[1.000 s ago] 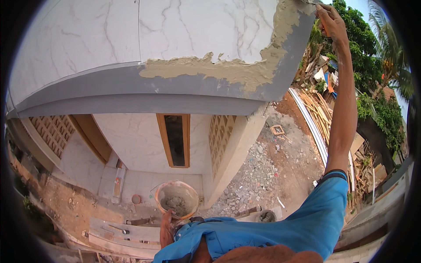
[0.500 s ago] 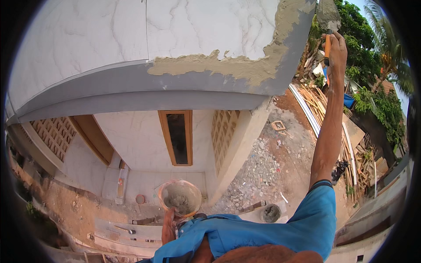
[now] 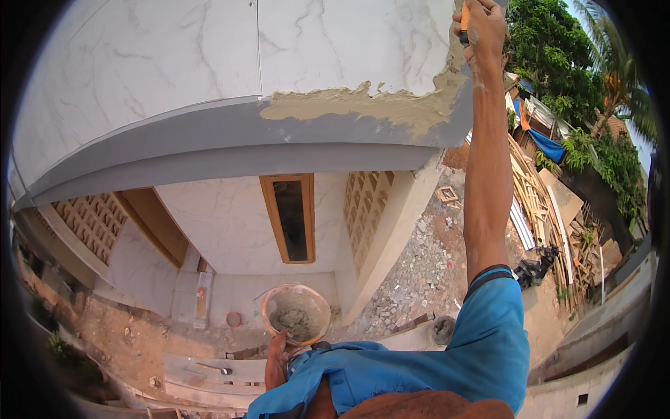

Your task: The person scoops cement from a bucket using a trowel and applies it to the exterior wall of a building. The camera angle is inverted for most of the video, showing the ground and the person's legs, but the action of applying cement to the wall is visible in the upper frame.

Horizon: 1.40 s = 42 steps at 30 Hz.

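My right hand [image 3: 486, 33] is raised at the top right, fingers closed around the orange and black handle of a trowel [image 3: 465, 19]. The trowel's blade is out of sight past the upper edge. Beside that hand, wet mortar [image 3: 335, 104] lies in a rough band along the lower and right margins of white marble-patterned panels [image 3: 356, 49], over a grey-painted beam [image 3: 202, 133]. Low at my waist, my left hand [image 3: 278, 355] grips the rim of an orange-edged bucket [image 3: 267, 307], its fingers partly hidden. Grey mortar [image 3: 296, 322] sits in the bottom of the bucket.
Far below are a board platform [image 3: 192, 377] with a long-handled tool [image 3: 225, 371] and a second small bucket [image 3: 441, 330]. Rubble [image 3: 412, 272] covers the ground. Stacked timber [image 3: 534, 188] lies to the right, near trees [image 3: 548, 56]. A wood-framed window [image 3: 289, 220] is under the beam.
My right hand has moved left with the trowel, from in front of the trees to the panel's right edge. The blade has left the view. My left hand still holds the bucket.
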{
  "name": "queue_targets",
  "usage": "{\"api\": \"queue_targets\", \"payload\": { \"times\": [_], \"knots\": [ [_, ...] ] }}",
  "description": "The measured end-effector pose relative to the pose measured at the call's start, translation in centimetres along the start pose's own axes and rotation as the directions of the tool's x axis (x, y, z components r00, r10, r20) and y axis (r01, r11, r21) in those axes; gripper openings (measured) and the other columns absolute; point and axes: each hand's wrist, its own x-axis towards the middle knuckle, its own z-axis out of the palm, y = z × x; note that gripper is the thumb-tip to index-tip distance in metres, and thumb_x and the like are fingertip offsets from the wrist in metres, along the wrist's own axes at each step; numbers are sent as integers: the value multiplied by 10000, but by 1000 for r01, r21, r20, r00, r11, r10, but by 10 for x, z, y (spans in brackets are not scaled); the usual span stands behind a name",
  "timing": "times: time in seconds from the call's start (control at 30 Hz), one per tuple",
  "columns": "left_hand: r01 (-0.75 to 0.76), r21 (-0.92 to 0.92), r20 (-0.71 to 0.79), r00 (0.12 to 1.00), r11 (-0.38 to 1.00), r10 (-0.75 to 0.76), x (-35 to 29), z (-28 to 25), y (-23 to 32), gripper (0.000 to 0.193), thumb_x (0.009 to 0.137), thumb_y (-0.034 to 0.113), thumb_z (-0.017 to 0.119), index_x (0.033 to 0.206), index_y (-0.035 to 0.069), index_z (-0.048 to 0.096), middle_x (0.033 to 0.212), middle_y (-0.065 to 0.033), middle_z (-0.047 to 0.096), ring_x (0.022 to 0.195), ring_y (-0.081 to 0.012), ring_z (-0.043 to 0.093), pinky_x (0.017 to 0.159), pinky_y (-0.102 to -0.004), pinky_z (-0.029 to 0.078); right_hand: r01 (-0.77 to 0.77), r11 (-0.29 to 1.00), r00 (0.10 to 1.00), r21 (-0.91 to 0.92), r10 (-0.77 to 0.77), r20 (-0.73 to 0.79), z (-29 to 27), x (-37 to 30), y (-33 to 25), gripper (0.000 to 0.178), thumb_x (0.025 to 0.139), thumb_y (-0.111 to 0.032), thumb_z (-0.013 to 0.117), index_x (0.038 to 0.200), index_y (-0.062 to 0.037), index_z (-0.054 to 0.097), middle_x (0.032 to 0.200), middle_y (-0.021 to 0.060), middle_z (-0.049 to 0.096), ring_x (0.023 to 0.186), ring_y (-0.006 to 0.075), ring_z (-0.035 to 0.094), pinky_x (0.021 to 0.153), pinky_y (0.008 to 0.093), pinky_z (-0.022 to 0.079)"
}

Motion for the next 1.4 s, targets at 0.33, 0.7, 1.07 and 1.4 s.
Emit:
{"api": "queue_targets", "payload": {
  "times": [0.33,0.7,1.07,1.4],
  "knots": [
    [6,25,-61,998,1000,-4,-7,-28,13,297,932,143,542,1157,-41,484,1035,-278,627,793,-439,688,650,-566,641,-23,992,993,-121,8,-120,25,-10,19,297,998,-173,526,1246,-14,493,650,69,559,453,147,533,383,280,401],
    [27,52,-11,1000,998,-26,-8,-36,25,325,919,160,559,1154,-51,479,1049,-321,622,807,-450,690,642,-564,638,-166,986,977,-30,161,-144,-5,-137,57,445,972,-203,633,1293,57,468,975,112,566,629,128,606,450,266,489],
    [14,-17,-12,1000,1000,-14,-5,-25,12,354,870,100,561,1155,-77,445,1076,-340,597,850,-491,678,681,-577,647,110,915,986,-387,-50,162,-118,-21,57,489,985,-410,633,1282,-23,598,1041,55,716,656,64,566,572,241,463],
    [-8,-69,-77,997,998,2,-9,20,-3,402,853,85,555,1201,-70,426,1147,-337,570,942,-499,667,756,-595,640,389,580,921,-716,-272,281,-165,136,74,461,965,-520,603,1268,-181,677,1006,21,739,652,101,618,652,308,507]
  ]
}}
